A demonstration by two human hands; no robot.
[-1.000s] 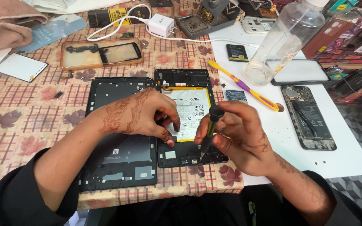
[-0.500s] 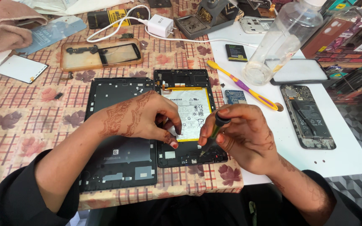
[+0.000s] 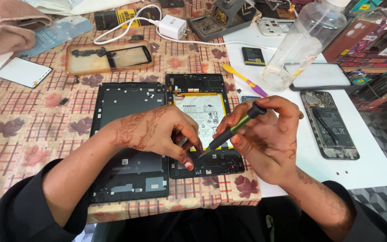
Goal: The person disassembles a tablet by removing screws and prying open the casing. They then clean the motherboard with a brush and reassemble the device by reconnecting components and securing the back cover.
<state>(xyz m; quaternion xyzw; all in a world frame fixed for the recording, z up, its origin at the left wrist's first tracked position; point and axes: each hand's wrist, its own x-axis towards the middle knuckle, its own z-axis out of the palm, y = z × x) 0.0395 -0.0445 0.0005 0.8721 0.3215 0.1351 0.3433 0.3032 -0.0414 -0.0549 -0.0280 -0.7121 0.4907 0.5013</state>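
Note:
An opened tablet body with a white battery lies on the patterned tablecloth, next to its dark back cover on the left. My left hand rests on the tablet's lower part, fingertips pressing near the bottom circuit board. My right hand holds a green and black screwdriver tilted, its tip down on the board close to my left fingertips.
A clear plastic bottle, a purple and yellow tool, a small black battery and an opened phone lie on the white mat at right. At the back lie a phone case, white charger and pink cloth.
My right hand has shifted slightly right and turned the screwdriver, its tip staying on the lower board. My left hand stays in place on the tablet.

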